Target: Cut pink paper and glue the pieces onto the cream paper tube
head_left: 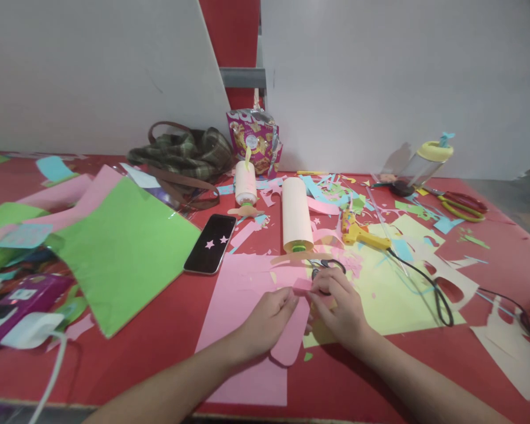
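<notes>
Over a pink paper sheet, both hands meet at a small piece of pink paper. My left hand pinches its left side between thumb and fingers. My right hand grips the right side with closed fingertips. Black-handled scissors show at the right hand's fingers; whether the hand holds them I cannot tell. Below the hands is a round-ended pink paper strip, its upper part hidden by them. Just beyond stands a cream paper-covered cylinder with an orange-toned paper piece at its base.
A phone with two pink stars lies left, near green paper. A yellow glue gun with a black cord rests on yellow paper. Paper scraps, a smaller cylinder, a snack bag and more scissors lie farther back.
</notes>
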A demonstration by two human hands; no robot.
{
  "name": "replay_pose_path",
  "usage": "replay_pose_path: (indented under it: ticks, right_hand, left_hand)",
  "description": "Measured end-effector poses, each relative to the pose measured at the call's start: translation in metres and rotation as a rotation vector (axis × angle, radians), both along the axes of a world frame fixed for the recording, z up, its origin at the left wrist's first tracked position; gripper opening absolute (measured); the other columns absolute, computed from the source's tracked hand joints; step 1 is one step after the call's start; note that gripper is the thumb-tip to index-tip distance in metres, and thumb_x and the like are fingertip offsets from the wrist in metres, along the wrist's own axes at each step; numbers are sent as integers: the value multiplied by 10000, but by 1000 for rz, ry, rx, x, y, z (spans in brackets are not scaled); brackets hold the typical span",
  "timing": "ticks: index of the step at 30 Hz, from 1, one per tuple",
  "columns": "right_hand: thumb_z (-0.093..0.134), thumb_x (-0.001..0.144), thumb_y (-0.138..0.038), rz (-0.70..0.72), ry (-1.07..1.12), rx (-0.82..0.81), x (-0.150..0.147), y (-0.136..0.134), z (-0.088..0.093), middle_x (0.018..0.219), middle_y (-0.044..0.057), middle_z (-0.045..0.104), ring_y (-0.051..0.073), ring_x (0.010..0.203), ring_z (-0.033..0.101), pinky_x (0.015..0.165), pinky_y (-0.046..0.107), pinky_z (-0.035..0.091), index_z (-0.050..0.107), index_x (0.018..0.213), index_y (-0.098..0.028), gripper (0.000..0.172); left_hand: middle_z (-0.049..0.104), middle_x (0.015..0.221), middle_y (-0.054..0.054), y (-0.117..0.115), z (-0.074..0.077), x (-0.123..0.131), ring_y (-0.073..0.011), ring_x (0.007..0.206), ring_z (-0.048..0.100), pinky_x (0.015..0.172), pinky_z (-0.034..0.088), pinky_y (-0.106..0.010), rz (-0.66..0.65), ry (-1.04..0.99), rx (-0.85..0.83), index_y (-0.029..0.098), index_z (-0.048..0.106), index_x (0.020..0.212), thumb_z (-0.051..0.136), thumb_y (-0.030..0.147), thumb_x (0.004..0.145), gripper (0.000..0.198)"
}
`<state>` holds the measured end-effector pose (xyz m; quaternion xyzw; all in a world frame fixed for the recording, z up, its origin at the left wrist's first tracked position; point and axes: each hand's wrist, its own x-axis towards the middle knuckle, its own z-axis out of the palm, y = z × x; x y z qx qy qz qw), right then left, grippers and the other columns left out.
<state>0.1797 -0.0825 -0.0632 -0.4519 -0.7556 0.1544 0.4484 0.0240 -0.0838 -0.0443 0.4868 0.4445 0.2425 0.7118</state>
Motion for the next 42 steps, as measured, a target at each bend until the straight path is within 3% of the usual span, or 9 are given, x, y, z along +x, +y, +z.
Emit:
replay_pose_path:
  ticks: [4, 9, 11, 20, 42]
  right_hand:
    - [518, 708, -123, -21, 45, -77, -1, 1, 0, 730, 44, 527, 166, 700, 518, 605, 296, 451, 498, 697, -189, 71]
    - [533, 709, -199, -72, 191, -474, -2, 2, 0, 633, -2, 534, 119, 532, 506, 480, 235, 419, 493, 710, -191, 41]
    - [540, 700, -205, -81, 227, -551, -2, 2, 1, 566, -25, 503, 111, 498, 488, 467, 228, 405, 485, 688, -189, 58]
    - [552, 687, -196, -139, 266, -562, 1, 4, 7, 558, -36, 497, 99, 486, 472, 462, 218, 389, 489, 686, -180, 65]
    - [547, 684, -183, -143, 243, -541, 0, 4, 8, 595, -24, 528, 100, 515, 496, 490, 221, 410, 492, 689, -180, 56]
  left_hand:
    - [629, 755, -97, 0, -3, 0, -178, 625, 613, 600, 473, -318, 8, -96, -66, 109, 503, 820, 406, 445, 791, 351]
    - [618, 685, -92, 0, -2, -1, -175, 618, 600, 562, 461, -290, -48, -92, -57, 94, 537, 844, 383, 456, 800, 396]
    - [616, 685, -95, 0, -2, -1, -174, 621, 598, 554, 460, -287, -51, -121, -79, 90, 532, 865, 386, 447, 804, 390]
    - [601, 742, -90, 5, -2, -1, -184, 657, 616, 634, 472, -349, -95, -361, -272, 104, 497, 847, 452, 278, 812, 184]
    - [602, 722, -91, 5, -7, -1, -184, 661, 613, 675, 461, -375, -85, -333, -286, 103, 481, 817, 456, 326, 807, 225]
